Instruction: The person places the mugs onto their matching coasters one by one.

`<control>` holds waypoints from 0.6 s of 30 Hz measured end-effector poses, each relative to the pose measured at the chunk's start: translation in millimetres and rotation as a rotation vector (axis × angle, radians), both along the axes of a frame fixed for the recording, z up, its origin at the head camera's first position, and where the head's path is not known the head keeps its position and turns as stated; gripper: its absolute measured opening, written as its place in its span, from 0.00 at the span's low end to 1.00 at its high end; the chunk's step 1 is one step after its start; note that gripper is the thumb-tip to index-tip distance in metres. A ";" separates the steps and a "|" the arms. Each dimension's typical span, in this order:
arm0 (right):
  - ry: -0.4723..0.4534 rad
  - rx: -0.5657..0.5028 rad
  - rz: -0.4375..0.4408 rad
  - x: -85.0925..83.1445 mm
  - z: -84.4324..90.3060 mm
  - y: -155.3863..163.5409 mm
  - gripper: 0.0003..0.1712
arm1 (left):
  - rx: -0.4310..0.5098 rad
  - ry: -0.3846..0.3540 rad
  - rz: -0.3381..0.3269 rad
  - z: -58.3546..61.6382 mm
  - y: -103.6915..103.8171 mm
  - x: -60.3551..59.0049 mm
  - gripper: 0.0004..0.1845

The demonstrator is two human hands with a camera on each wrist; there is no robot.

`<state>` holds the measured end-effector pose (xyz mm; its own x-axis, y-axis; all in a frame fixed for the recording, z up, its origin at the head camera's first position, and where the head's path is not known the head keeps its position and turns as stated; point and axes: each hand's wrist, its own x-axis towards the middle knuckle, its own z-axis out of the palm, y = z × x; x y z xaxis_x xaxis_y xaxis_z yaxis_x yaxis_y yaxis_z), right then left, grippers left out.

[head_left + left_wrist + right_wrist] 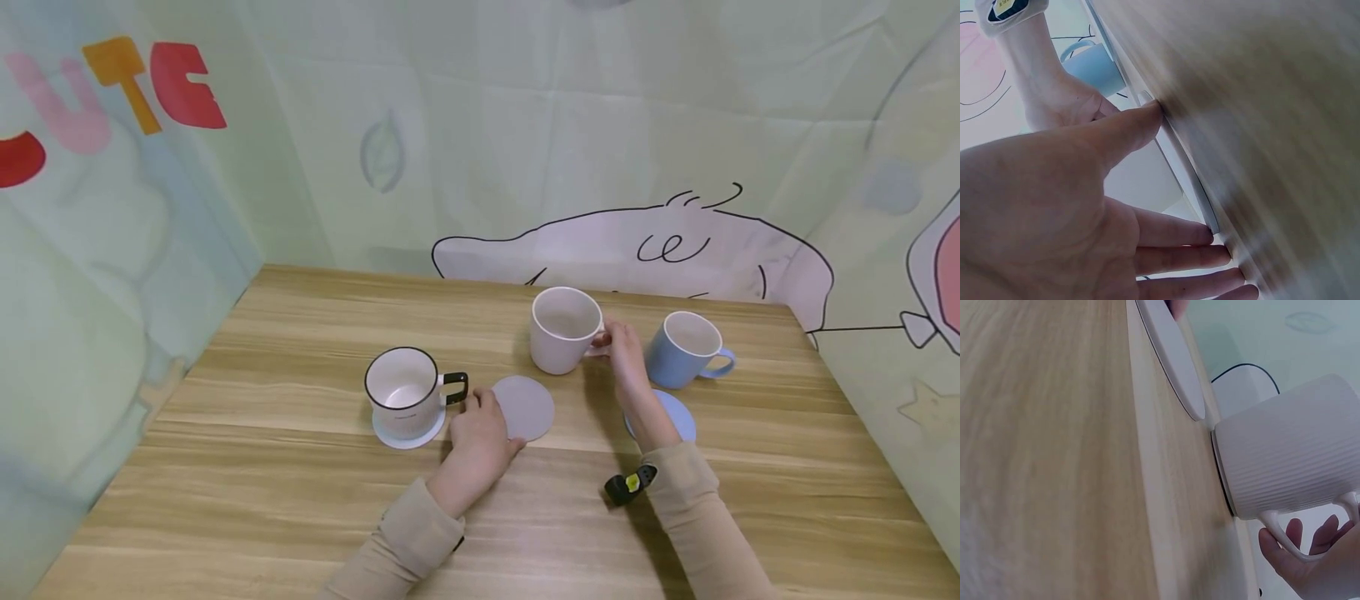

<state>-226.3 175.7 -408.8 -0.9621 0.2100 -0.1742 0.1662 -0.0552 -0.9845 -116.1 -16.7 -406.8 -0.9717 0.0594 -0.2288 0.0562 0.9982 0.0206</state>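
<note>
Gripping the white mug (pixel 555 346) near frame centre: right hand (pixel 625 357); spread wide against the grey coaster (pixel 527 408): left hand (pixel 480 433)

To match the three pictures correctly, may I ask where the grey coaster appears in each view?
Head: the grey coaster is below and slightly right of the picture's centre, at the left hand.
Left wrist: near the middle, seen almost edge-on.
Right wrist: at the top, around the centre, seen at a slant.
Shared landmark: the right hand.
</note>
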 end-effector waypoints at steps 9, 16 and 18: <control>-0.014 0.001 -0.014 2.9 -0.3 -0.4 0.07 | -0.003 0.006 -0.009 0.7 -1.1 1.2 0.47; 0.009 -0.021 -0.020 7.0 1.3 -1.5 0.06 | -0.001 0.009 -0.010 0.4 -1.0 1.8 0.47; 0.011 -0.027 -0.024 8.1 1.5 -1.6 0.06 | 0.000 0.012 -0.010 0.5 -0.9 1.8 0.48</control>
